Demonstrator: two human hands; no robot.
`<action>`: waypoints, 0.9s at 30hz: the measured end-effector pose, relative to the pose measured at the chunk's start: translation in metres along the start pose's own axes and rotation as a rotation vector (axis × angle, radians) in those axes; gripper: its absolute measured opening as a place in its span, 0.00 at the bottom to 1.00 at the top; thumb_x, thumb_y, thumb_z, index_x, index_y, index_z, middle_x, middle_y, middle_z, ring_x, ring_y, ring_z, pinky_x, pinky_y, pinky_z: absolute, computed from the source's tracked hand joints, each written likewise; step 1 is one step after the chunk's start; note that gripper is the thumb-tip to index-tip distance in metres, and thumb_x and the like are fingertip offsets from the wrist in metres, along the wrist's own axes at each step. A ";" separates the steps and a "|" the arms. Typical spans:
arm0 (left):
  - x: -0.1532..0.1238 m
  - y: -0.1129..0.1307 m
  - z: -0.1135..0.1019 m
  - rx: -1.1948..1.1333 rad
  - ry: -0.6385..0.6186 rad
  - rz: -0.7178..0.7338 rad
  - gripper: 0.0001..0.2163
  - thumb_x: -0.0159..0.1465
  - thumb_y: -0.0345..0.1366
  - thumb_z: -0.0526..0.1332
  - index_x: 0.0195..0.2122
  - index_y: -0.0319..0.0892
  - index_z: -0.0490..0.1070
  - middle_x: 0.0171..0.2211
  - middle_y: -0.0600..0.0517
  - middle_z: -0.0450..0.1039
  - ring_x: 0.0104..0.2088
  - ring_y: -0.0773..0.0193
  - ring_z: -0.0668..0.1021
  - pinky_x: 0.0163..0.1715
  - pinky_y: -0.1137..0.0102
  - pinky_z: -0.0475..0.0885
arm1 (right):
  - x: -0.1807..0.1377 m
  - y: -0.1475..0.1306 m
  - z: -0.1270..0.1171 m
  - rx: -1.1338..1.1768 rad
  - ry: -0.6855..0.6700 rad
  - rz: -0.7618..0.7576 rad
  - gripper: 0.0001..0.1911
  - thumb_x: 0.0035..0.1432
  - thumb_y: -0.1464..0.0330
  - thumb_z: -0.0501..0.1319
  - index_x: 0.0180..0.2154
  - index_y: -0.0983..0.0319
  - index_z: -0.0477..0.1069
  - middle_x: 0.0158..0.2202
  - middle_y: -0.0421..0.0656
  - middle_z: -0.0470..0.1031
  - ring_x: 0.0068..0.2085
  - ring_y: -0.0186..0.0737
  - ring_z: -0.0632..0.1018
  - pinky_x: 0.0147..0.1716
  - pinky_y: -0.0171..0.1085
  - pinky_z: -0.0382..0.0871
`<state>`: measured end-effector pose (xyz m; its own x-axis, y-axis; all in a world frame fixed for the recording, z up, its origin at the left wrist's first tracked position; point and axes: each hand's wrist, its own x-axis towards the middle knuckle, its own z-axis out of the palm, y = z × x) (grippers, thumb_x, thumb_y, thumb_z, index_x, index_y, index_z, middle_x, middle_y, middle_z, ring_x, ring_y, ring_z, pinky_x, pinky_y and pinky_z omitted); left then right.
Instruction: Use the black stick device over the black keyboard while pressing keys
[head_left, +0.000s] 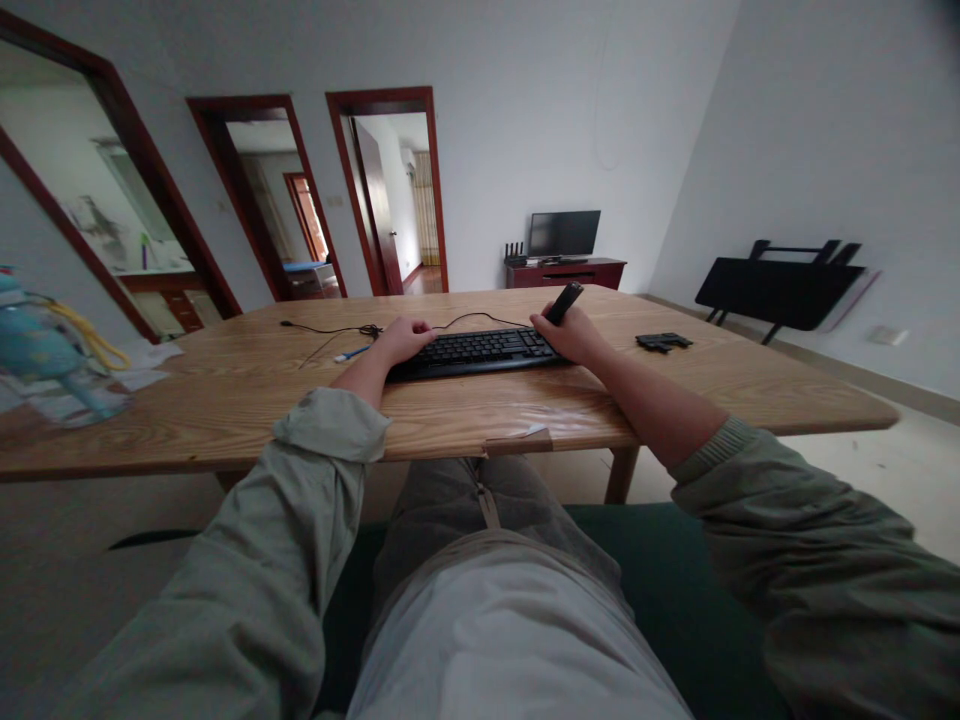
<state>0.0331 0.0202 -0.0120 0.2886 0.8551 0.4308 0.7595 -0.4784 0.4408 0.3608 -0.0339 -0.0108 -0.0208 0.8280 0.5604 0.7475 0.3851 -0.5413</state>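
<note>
We see the keyboard (pixel 480 348) lying flat on the tabletop (pixel 465 412), its long side facing the body, probably so both hands reach it easily. Our left hand (pixel 405 340) rests over the keyboard's left end, likely to steady it; whether that grip pinches the casing, we cannot tell. Our right hand (pixel 576 334) is at the keyboard's right end, its grip wrapped around a black stick-like object (pixel 565 302) tilted upward (its exact kind escapes us).

In front of the keyboard, a strip of bare wood runs to the tabletop's near edge, so sliding it closer has a limit. Behind it a thin cable (pixel 480 315) trails. Left of it sits a small blue-and-white item (pixel 351 355); right of it, beyond some open wood, lie black pieces (pixel 664 342).
</note>
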 end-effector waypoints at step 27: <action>0.000 0.001 0.000 -0.021 0.012 0.010 0.17 0.55 0.49 0.59 0.29 0.39 0.76 0.27 0.49 0.75 0.30 0.60 0.73 0.33 0.67 0.65 | -0.001 0.011 -0.015 0.159 -0.155 0.141 0.20 0.53 0.50 0.60 0.28 0.61 0.65 0.22 0.39 0.64 0.29 0.37 0.66 0.32 0.37 0.61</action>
<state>0.0341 0.0199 -0.0112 0.2889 0.8479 0.4446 0.7441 -0.4911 0.4529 0.3794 -0.0363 -0.0080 -0.0342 0.9258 0.3766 0.6366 0.3106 -0.7058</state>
